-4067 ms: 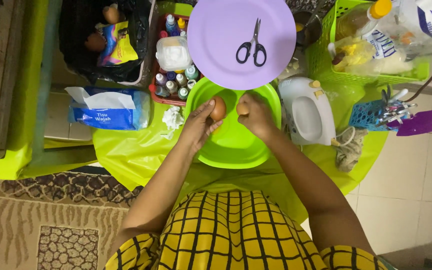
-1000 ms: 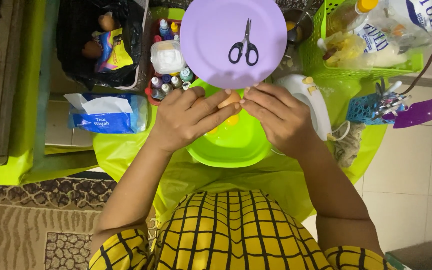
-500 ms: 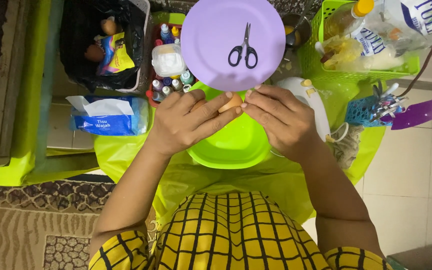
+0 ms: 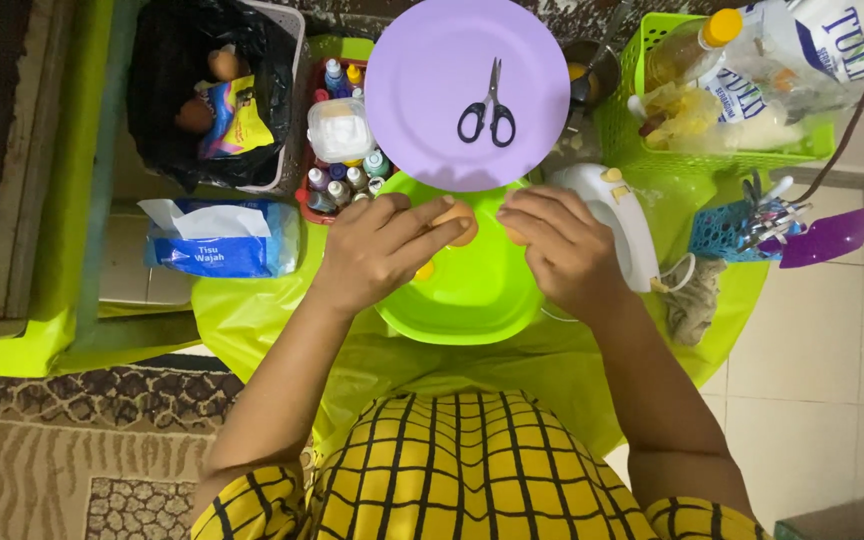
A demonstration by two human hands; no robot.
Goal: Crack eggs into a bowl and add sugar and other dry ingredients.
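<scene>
— Since half a second ago, what has shifted?

— Your two hands have drawn slightly apart over the green bowl (image 4: 467,300). Earlier they met around one brown egg; now your left hand (image 4: 377,250) grips a brown eggshell half (image 4: 455,222) between thumb and fingers, and your right hand (image 4: 562,250) is curled around what looks like the other piece, mostly hidden under its fingertips. A bit of yellow shows just below the left thumb, inside the bowl.

— Where does the bowl sit?

— On the tabletop (image 4: 252,310), which is draped in lime-green plastic, directly in front of your yellow checked lap.

— What lies around it?

— Just beyond the bowl, a round purple plate (image 4: 432,110) carries black-handled scissors (image 4: 489,108). To your left rests a blue tissue pack (image 4: 222,245), and past it a bin lined with a black bag (image 4: 192,110) holding eggshells. A red tray of small bottles (image 4: 337,170) stands beside the plate. To your right, a white hand mixer (image 4: 622,220) touches the bowl's edge, a green basket (image 4: 712,150) holds bags and a bottle, and a purple spatula (image 4: 827,238) lies near a small blue basket (image 4: 727,230).
</scene>
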